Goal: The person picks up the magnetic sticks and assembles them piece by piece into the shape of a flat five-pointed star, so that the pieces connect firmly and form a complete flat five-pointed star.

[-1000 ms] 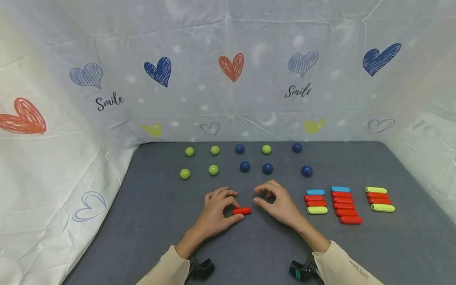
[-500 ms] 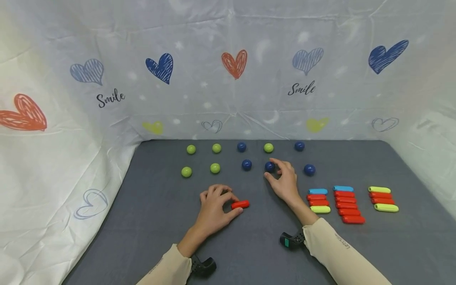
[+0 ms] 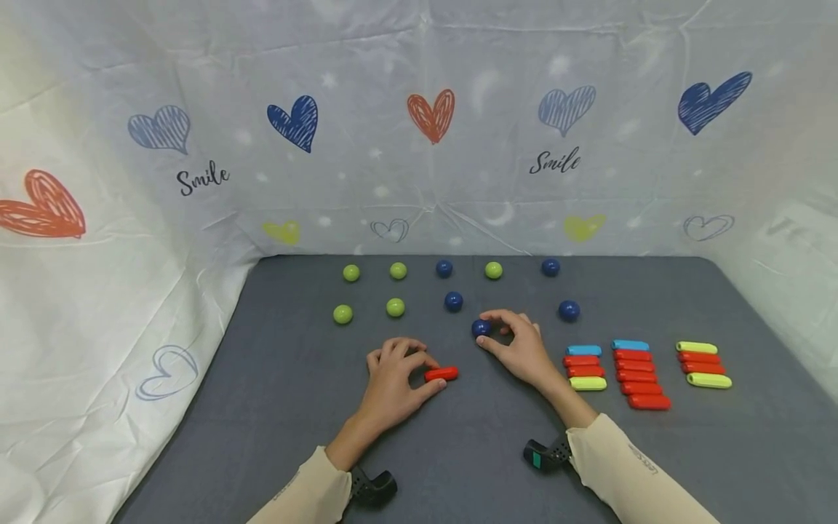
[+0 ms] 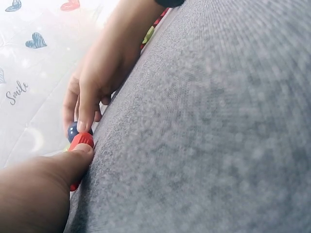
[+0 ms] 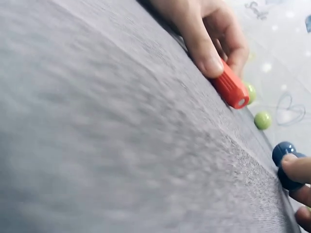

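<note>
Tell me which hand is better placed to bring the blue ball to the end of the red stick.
Right, probably. The right hand already pinches the blue ball, near the red stick; the left hand holds that stick on the mat.

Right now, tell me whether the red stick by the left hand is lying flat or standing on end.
Lying flat. The red stick lies lengthwise on the mat, the left hand pinching one end.
</note>
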### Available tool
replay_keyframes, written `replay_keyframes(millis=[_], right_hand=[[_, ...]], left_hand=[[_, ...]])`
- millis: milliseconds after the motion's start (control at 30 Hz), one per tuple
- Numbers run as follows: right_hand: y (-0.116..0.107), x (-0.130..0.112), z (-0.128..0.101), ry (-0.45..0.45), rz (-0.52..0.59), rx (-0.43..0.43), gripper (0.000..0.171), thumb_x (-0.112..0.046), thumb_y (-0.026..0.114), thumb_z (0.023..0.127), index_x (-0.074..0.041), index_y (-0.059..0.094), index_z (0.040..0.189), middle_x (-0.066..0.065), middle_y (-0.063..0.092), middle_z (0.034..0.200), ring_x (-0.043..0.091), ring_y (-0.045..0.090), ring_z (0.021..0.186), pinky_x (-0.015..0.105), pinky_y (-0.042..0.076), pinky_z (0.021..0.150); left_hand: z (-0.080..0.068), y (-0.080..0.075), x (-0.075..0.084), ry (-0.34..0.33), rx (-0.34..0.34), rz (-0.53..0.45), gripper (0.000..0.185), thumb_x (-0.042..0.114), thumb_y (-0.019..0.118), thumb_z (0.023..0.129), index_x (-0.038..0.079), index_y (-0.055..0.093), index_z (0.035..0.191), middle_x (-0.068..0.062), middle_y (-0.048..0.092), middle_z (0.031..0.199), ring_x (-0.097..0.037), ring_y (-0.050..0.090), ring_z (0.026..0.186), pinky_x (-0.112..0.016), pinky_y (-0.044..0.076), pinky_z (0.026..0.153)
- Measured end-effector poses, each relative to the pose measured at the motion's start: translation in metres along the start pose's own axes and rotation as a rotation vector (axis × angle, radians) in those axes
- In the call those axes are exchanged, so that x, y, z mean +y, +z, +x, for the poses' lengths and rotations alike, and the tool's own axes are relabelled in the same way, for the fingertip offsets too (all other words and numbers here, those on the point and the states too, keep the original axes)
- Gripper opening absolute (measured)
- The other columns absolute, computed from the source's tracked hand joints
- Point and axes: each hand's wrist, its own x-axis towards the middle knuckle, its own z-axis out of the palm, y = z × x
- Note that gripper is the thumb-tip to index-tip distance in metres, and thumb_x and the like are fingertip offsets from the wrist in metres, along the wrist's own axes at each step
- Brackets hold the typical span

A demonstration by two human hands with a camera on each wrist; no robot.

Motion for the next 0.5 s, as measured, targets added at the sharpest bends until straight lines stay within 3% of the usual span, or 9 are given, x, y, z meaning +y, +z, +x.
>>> replay_keyframes(millis=[200,500], right_hand=[[-0.003,-0.004,-0.020,-0.011,0.033,-0.101,0.036,-0.024,0.085,0.083,-0.023,0.071,0.117,-0.002,0.068,0.102,0.014,0.050,0.088,0.036,0.029,0.084],[-0.007,-0.011,-0.027,-0.148,0.059,-0.195,0.035,-0.026,0.089,0.079,-0.027,0.071,0.110,-0.010,0.066,0.099,0.011,0.054,0.089,0.035,0.033,0.086]], left_hand=[[-0.003,0.002,-0.002,-0.024,-0.019,-0.014,0.021,0.044,0.083,0.082,0.029,0.077,0.096,-0.004,0.065,0.124,-0.028,0.049,0.122,-0.056,0.027,0.097],[0.002,0.001,-0.002,-0.007,-0.001,-0.014,0.022,0.045,0.081,0.084,0.029,0.077,0.099,-0.003,0.065,0.123,-0.028,0.049,0.121,-0.055,0.027,0.097]])
